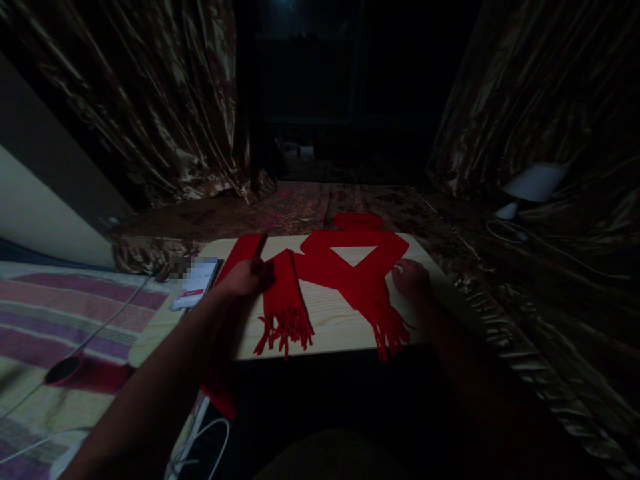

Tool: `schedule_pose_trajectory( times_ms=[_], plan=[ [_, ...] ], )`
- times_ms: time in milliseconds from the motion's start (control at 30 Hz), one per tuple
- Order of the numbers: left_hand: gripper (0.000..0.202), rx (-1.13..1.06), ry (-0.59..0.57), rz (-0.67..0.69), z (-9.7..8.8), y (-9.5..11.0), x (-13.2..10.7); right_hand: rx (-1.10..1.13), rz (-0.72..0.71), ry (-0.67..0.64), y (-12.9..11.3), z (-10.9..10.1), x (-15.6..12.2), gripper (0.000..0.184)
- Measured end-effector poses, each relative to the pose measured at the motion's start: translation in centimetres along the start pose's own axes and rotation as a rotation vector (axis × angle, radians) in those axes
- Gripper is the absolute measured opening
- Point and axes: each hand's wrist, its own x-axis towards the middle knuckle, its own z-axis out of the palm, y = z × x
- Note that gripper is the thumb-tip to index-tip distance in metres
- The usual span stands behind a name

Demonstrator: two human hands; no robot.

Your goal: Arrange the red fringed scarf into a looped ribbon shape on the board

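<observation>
A red fringed scarf [350, 267] lies spread on a small light wooden board [330, 320], folded so that it crosses itself around a bare triangle. Two fringed ends point toward me. My left hand [247, 277] is closed on a strip of the scarf near the left fringed end. My right hand [411, 279] rests with fingers spread on the board, touching the right edge of the scarf. Another red strip runs off the board's near-left edge, under my left forearm.
A phone [196, 283] with a lit screen lies at the board's left edge. Patterned curtains hang at both sides. A striped cloth [55, 320] covers the left, with white cables on it. A white lamp [530, 187] stands at the right.
</observation>
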Motion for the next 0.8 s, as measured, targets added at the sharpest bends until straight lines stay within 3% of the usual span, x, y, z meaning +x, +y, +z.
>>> schedule_pose_trajectory(
  times_ms=[100, 233, 600, 800],
  plan=[
    [0.025, -0.102, 0.016, 0.072, -0.2, 0.6, -1.2, 0.012, -0.004, 0.014, 0.1, 0.2, 0.0, 0.029],
    [0.023, -0.201, -0.071, 0.088, 0.5, 1.7, -2.5, 0.023, 0.003, 0.016, 0.1, 0.1, 0.0, 0.029],
    [0.024, -0.184, -0.090, 0.056, 1.7, 1.9, -3.0, 0.014, -0.004, 0.015, 0.0, 0.1, 0.0, 0.029],
    [0.021, -0.118, -0.041, 0.098, 2.4, 2.0, -3.3, 0.009, -0.005, 0.002, 0.0, -0.1, 0.1, 0.028]
  ],
)
